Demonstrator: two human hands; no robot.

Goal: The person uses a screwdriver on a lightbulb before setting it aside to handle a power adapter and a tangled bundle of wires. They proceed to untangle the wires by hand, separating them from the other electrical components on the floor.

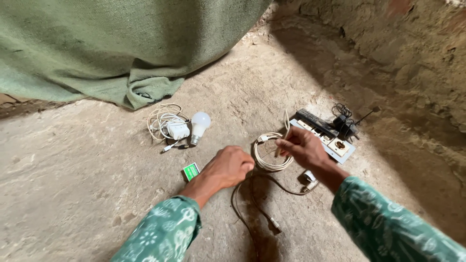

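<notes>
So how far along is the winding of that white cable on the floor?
Several loops of the white cable are already coiled, hanging between both hands. In hand: the right hand pinches the top of the coil with one end sticking up, while the left hand steadies its side in a closed grip. Left: a dark cable trails loose on the floor below. The charger, bulb and power strip lie untouched.

Just sitting on a dusty, cracked earthen floor [73, 160], rough mud wall [412, 53] running along the right, green cloth [107, 43] draping down top left.
</notes>
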